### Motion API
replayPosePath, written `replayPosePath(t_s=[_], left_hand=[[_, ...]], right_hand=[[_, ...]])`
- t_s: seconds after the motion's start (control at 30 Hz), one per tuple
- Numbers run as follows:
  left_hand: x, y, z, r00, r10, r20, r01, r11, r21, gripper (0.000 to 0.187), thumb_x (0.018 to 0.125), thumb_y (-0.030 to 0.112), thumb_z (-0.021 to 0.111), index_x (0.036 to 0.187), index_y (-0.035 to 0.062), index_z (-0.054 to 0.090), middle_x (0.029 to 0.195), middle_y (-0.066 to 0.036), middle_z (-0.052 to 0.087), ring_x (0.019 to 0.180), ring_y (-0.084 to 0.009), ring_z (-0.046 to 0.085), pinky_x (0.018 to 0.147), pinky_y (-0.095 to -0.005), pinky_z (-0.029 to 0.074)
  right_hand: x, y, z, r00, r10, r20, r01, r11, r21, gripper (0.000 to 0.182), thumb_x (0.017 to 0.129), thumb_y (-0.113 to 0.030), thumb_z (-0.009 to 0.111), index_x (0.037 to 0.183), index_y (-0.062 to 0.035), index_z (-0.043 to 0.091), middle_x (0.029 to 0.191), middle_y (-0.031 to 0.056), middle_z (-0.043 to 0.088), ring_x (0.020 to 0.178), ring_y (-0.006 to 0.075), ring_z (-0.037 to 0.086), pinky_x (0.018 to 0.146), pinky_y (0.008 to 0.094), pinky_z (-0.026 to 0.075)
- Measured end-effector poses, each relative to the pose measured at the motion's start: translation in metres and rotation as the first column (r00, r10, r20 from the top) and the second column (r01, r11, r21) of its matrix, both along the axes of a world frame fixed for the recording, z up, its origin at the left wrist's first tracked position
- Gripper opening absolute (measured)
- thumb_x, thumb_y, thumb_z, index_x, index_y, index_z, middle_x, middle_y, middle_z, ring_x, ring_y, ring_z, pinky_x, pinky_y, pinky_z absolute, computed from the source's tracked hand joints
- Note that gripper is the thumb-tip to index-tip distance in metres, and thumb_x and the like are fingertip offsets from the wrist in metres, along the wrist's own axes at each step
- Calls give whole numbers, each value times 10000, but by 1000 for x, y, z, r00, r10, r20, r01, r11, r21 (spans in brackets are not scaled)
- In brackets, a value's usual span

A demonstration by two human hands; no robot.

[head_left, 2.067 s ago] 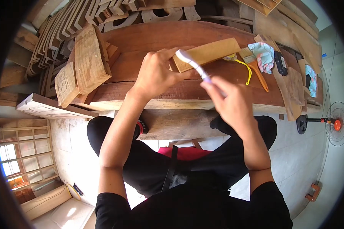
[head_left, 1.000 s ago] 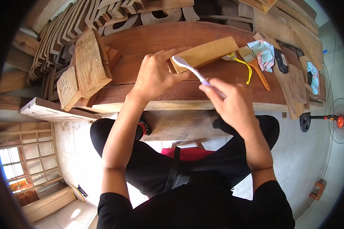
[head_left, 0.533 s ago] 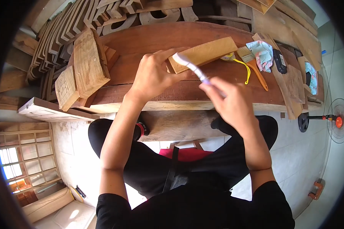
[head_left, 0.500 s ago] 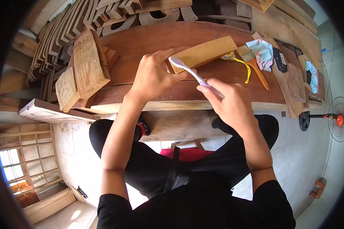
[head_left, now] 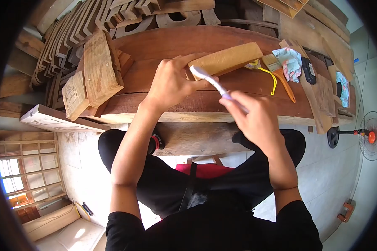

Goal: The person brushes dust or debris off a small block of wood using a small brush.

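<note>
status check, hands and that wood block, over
Left hand grips wood block on the bench. Right hand holds toothbrush, head on block's near end. Paintbrush lies beside, clear.

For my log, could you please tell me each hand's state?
Left hand: closed on the wooden block.
Right hand: closed on the toothbrush.

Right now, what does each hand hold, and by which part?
Left hand grips wooden block at its near end; right hand holds toothbrush by its handle.
</note>
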State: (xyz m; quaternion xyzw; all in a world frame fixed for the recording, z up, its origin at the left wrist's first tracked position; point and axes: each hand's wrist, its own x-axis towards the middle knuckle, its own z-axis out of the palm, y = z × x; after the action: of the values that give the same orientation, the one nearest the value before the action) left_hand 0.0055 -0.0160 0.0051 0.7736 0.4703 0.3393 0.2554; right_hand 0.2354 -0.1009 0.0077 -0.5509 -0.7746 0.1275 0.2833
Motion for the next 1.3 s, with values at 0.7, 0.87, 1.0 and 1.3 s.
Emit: replayPosePath(t_s=[0.7, 0.87, 1.0, 1.3], left_hand=[[-1, -1, -2, 1000, 4, 5, -4, 999, 37, 685, 781, 360, 945, 1259, -76, 719, 941, -218, 787, 821, -261, 765, 804, -363, 591], [0, 2, -1, 999, -37, 16, 36, 999, 36, 716, 781, 341, 953, 1239, -144, 695, 992, -221, 805, 913, -255, 800, 858, -363, 604], [0, -3, 1, 1000, 13, -26, -13, 1000, 7, 692, 785, 336, 952, 1230, -132, 702, 1003, -214, 808, 927, -259, 802, 873, -363, 603], [1, -1, 0, 1000, -10, 26, 9, 1000, 16, 700, 772, 298, 947, 1242, -151, 688, 1047, -249, 796, 997, -269, 794, 939, -377, 590]], right_hand=[[20, 27, -3, 982, -158, -106, 157, 987, -16, 276, 1024, -403, 710, 1018, -136, 779, 598, 151, 638, 517, 374, 633, 498, 463, 458], [1, 3, -8, 997, -21, -77, 20, 1000, -6, 291, 1025, -413, 706, 1027, -133, 785, 593, 149, 628, 513, 361, 633, 488, 437, 452], [21, 21, -7, 986, -126, -113, 121, 991, -48, 292, 1029, -425, 699, 1020, -146, 782, 579, 146, 611, 510, 363, 631, 489, 456, 443], [17, 16, -7, 989, -106, -104, 102, 994, -48, 293, 1022, -421, 708, 978, -139, 772, 572, 138, 617, 534, 377, 649, 505, 464, 465]])
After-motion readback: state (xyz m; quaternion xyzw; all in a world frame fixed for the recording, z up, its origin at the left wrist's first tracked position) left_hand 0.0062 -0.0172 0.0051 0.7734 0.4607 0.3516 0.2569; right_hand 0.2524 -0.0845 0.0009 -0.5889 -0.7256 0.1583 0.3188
